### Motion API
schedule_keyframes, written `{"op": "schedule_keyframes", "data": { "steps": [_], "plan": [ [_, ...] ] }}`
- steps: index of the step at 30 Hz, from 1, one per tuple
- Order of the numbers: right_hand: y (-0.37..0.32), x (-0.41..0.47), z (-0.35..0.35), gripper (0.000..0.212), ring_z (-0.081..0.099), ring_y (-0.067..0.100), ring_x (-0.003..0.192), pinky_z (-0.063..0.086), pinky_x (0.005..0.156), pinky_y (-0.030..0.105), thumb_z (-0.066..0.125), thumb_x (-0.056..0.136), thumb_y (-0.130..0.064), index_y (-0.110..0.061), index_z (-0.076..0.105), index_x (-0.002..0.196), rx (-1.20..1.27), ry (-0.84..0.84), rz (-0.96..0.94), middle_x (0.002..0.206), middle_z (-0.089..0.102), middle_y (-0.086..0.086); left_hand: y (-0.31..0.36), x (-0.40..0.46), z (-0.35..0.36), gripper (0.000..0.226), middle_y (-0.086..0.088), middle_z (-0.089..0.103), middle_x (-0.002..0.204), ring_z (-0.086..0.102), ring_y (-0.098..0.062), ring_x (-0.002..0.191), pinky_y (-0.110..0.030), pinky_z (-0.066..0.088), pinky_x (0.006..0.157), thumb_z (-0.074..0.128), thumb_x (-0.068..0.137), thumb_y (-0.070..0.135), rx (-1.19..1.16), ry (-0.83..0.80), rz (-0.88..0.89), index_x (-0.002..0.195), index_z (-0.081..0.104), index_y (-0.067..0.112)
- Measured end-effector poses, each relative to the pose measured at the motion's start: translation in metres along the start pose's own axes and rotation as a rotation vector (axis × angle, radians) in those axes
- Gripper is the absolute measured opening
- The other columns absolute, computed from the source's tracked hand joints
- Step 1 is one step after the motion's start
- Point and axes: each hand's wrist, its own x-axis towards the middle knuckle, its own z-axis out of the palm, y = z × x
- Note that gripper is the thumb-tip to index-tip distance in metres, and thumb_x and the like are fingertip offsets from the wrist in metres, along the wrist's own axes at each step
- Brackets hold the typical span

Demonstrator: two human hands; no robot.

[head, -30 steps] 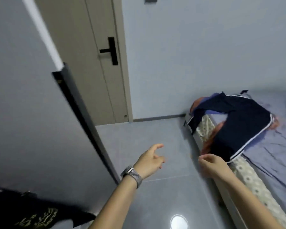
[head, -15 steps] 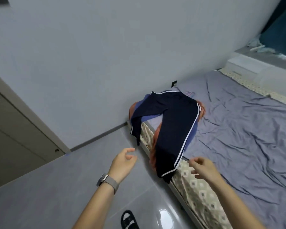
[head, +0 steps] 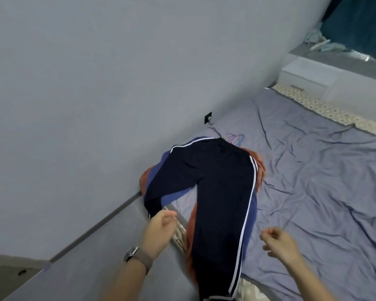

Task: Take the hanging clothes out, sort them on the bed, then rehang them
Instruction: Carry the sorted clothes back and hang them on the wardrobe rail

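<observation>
Dark navy track pants point(head: 217, 192) with white side stripes lie on top of a pile at the bed's near corner, one leg hanging over the edge. Under them show a blue garment point(head: 251, 216) and a rust-orange garment point(head: 261, 165). A pink hanger hook point(head: 233, 136) pokes out past the waistband. My left hand point(head: 160, 227), with a watch on the wrist, hovers left of the pants over the bed's edge, fingers loosely curled, holding nothing. My right hand point(head: 279, 242) hovers right of the pants above the sheet, fingers loosely curled and empty.
The bed point(head: 323, 181) carries a wrinkled lilac sheet, with patterned mattress trim along its far side. A grey wall point(head: 96, 83) runs on the left, with a socket point(head: 207, 117) near the bed. A white drawer unit point(head: 308, 77) and dark curtain point(head: 360, 25) stand at the far right.
The view swung from the door and floor onto the bed. Both hands came closer to the clothes pile, one on each side of the navy pants, still empty.
</observation>
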Motion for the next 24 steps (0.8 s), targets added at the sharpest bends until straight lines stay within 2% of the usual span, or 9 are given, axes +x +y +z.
{"op": "schedule_keyframes", "data": {
  "steps": [3, 5, 8, 10, 14, 17, 20, 22, 24],
  "plan": [
    [-0.011, 0.087, 0.018, 0.009, 0.062, 0.024, 0.067, 0.054, 0.073, 0.041, 0.064, 0.080, -0.010, -0.009, 0.062, 0.089, -0.082, -0.025, 0.021, 0.074, 0.068, 0.006, 0.010, 0.068, 0.027, 0.011, 0.000, 0.065, 0.080, 0.061, -0.012, 0.070, -0.031, 0.051, 0.069, 0.056, 0.089, 0.015, 0.050, -0.029, -0.009, 0.095, 0.059, 0.023],
    [-0.014, 0.149, 0.033, 0.017, 0.064, 0.022, 0.079, 0.050, 0.077, 0.034, 0.065, 0.078, -0.012, -0.012, 0.059, 0.095, -0.205, -0.073, -0.010, 0.082, 0.067, 0.001, 0.018, 0.118, 0.044, 0.010, 0.003, 0.064, 0.080, 0.060, -0.015, 0.070, -0.036, 0.052, 0.073, 0.057, 0.089, 0.019, 0.054, -0.008, -0.007, 0.094, 0.060, 0.028],
    [-0.029, 0.237, 0.054, 0.040, 0.059, 0.016, 0.091, 0.038, 0.075, 0.019, 0.065, 0.078, -0.017, -0.020, 0.049, 0.116, -0.443, -0.246, -0.100, 0.100, 0.059, -0.002, 0.035, 0.195, 0.070, 0.012, 0.006, 0.065, 0.086, 0.061, -0.012, 0.078, -0.027, 0.051, 0.073, 0.056, 0.090, 0.017, 0.047, 0.005, -0.032, 0.096, 0.060, 0.026],
    [-0.041, 0.299, 0.059, 0.060, 0.054, 0.017, 0.105, 0.039, 0.087, 0.019, 0.065, 0.076, -0.020, -0.021, 0.041, 0.131, -0.609, -0.302, -0.201, 0.117, 0.053, 0.002, 0.039, 0.237, 0.084, 0.015, 0.006, 0.066, 0.089, 0.062, -0.012, 0.084, -0.025, 0.049, 0.075, 0.055, 0.090, 0.014, 0.044, 0.000, -0.043, 0.099, 0.060, 0.025],
    [-0.074, 0.421, 0.056, 0.077, 0.042, 0.027, 0.125, 0.038, 0.105, 0.036, 0.066, 0.072, -0.026, -0.024, 0.030, 0.141, -0.841, -0.153, -0.340, 0.136, 0.045, 0.003, 0.029, 0.295, 0.103, 0.015, 0.002, 0.067, 0.089, 0.064, -0.016, 0.086, -0.028, 0.049, 0.077, 0.055, 0.090, 0.011, -0.017, 0.050, -0.097, 0.097, 0.062, 0.023],
    [-0.095, 0.506, 0.049, 0.082, 0.045, 0.031, 0.124, 0.040, 0.104, 0.042, 0.066, 0.062, -0.039, -0.020, 0.038, 0.137, -0.766, -0.012, -0.259, 0.132, 0.052, 0.006, 0.014, 0.320, 0.112, 0.017, 0.001, 0.067, 0.090, 0.064, -0.018, 0.086, -0.028, 0.049, 0.076, 0.056, 0.089, 0.008, -0.041, 0.084, -0.136, 0.094, 0.063, 0.023],
    [-0.088, 0.563, 0.058, 0.092, 0.049, 0.030, 0.121, 0.039, 0.104, 0.046, 0.061, 0.047, -0.066, -0.026, 0.045, 0.129, -0.691, -0.018, -0.175, 0.126, 0.059, 0.004, -0.001, 0.334, 0.120, 0.017, 0.000, 0.068, 0.086, 0.063, -0.015, 0.080, -0.014, 0.049, 0.065, 0.057, 0.088, 0.006, -0.036, 0.101, -0.166, 0.091, 0.064, 0.021],
    [-0.085, 0.565, 0.075, 0.096, 0.048, 0.033, 0.120, 0.040, 0.102, 0.048, 0.065, 0.049, -0.074, -0.022, 0.047, 0.126, -0.696, -0.052, -0.103, 0.126, 0.055, 0.006, -0.008, 0.340, 0.125, 0.018, -0.002, 0.068, 0.085, 0.062, -0.011, 0.074, -0.009, 0.046, 0.061, 0.058, 0.087, 0.004, -0.029, 0.102, -0.191, 0.089, 0.064, 0.020],
    [-0.089, 0.552, 0.089, 0.080, 0.049, 0.036, 0.117, 0.040, 0.096, 0.048, 0.067, 0.063, -0.068, -0.016, 0.052, 0.121, -0.700, 0.044, -0.105, 0.121, 0.056, 0.011, -0.012, 0.345, 0.128, 0.018, -0.004, 0.069, 0.086, 0.062, -0.003, 0.069, -0.018, 0.049, 0.069, 0.059, 0.087, 0.006, -0.011, 0.092, -0.219, 0.089, 0.064, 0.023]
  ]
}}
